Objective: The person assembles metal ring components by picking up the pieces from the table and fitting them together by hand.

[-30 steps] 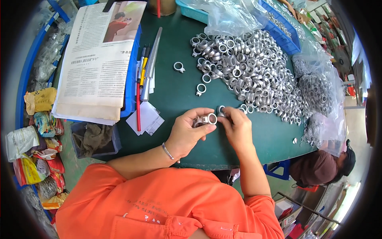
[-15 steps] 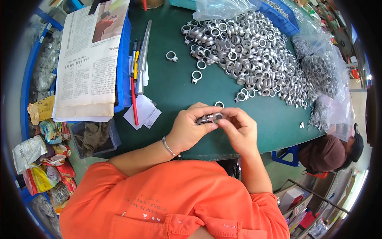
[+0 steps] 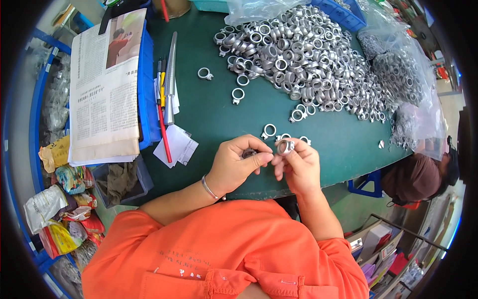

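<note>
My right hand (image 3: 302, 168) pinches a grey metal ring (image 3: 286, 152) with a small lug between thumb and fingers, tilted so its round opening shows. Beside it, my left hand (image 3: 231, 163) is closed, thumb against forefinger, around at least one similar metal ring (image 3: 247, 153) that is mostly hidden by the fingers. The two hands almost meet above the near part of the green table. Just beyond them lies a loose ring (image 3: 269, 125), with two more partly covered by the right hand.
A large heap of metal rings (image 3: 318, 74) spreads across the green table (image 3: 209, 119). Clear bags of rings (image 3: 398, 74) lie at its right. To the left are a tapered metal rod (image 3: 171, 74), a red pen (image 3: 165, 134), paper slips and a newspaper (image 3: 107, 94) on a blue bin.
My right hand has drawn a little away from the left and turned, bringing one ring into plain sight. The left hand stays closed. The whole view has shifted slightly, uncovering loose rings beyond the hands.
</note>
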Motion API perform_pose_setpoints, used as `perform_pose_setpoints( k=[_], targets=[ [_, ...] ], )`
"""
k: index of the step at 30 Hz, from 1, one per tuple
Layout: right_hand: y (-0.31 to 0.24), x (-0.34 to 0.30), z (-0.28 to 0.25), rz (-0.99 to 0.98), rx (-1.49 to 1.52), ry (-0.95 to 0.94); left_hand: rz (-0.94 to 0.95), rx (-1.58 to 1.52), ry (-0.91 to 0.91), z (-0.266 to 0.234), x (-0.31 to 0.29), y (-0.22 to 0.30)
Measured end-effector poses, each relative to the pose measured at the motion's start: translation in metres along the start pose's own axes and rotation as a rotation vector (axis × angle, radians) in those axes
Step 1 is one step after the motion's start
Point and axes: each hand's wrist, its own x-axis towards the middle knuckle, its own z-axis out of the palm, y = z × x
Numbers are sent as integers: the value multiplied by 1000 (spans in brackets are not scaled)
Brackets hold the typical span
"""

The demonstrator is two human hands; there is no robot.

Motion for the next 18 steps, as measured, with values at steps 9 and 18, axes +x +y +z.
perform_pose_setpoints(
  k=[9, 18],
  targets=[
    [2, 1, -14, 176, 231, -68, -164, -144, 15, -3, 2, -3],
    [-7, -9, -12, -870, -879, -125, -597, -466, -254, -5, 3, -2]
  ],
)
